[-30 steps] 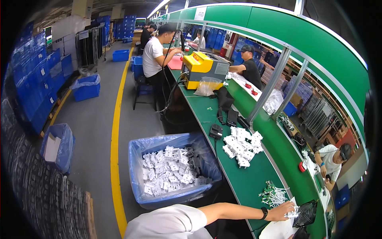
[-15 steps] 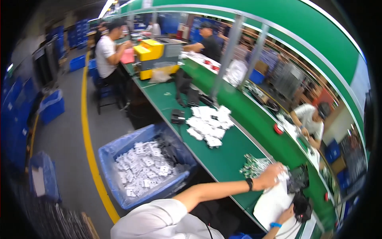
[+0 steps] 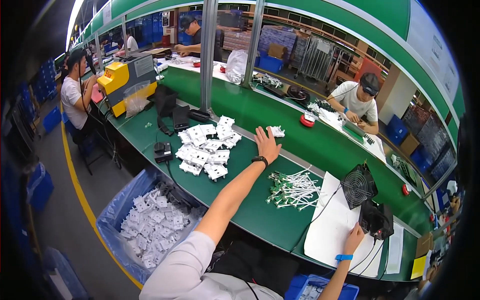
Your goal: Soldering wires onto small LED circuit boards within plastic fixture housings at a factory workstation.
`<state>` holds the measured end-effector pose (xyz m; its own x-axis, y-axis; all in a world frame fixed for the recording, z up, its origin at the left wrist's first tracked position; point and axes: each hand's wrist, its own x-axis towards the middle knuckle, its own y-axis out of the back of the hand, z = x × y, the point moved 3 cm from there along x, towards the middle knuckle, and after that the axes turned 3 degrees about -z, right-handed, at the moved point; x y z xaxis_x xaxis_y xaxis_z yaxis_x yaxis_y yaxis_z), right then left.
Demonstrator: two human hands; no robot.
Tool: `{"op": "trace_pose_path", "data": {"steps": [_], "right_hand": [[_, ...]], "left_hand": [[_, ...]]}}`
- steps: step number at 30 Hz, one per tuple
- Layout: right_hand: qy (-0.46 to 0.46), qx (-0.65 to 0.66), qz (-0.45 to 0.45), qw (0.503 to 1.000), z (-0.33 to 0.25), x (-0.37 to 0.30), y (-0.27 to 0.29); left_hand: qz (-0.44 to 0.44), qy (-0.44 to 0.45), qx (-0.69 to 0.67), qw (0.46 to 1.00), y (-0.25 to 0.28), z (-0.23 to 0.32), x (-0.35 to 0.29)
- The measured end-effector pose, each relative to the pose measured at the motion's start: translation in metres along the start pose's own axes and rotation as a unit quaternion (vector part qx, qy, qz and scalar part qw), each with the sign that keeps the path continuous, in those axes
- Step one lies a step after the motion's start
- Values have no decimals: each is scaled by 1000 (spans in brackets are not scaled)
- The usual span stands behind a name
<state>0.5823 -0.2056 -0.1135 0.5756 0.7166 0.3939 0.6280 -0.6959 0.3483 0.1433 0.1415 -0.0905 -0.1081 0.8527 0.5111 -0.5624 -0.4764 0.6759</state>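
My left hand [image 3: 268, 146] reaches over the green bench with its fingers spread and palm down. At its fingertips lies a small white plastic part [image 3: 276, 131], touching or nearly touching them. To its left is a heap of white plastic housings [image 3: 207, 145]. Right of my left wrist lies a bundle of white wires with green ends [image 3: 295, 189]. My right hand [image 3: 355, 237] is closed at the edge of a black device [image 3: 376, 220]; what its fingers grip, if anything, is hidden. Behind that device stands a black fan [image 3: 358, 186].
A blue lined bin [image 3: 107, 220] of white parts stands below the bench's left edge. White paper [image 3: 320, 235] lies under my right hand. A yellow-grey machine [image 3: 127, 82] and black adapters [image 3: 181, 118] are farther left. Co-workers sit left and across the green partition [image 3: 295, 130].
My left hand has moved left and away from the paper, toward the white heap; the white part is now at its spread fingertips. My right hand stays by the black device. The view has turned.
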Motion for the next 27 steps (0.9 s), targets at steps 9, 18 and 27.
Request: {"op": "trace_pose_path", "data": {"steps": [9,18,27], "right_hand": [[-4,-13,-8,1000,-3,-4,5],[88,68,-74,991,-105,-38,-29],[359,-59,-346,865,-226,-46,-210]], "left_hand": [[-160,-87,273,945,59,-16,-18],[-215,-34,337,916,202,-96,-8],[-157,-99,265,946,194,-126,-44]]}}
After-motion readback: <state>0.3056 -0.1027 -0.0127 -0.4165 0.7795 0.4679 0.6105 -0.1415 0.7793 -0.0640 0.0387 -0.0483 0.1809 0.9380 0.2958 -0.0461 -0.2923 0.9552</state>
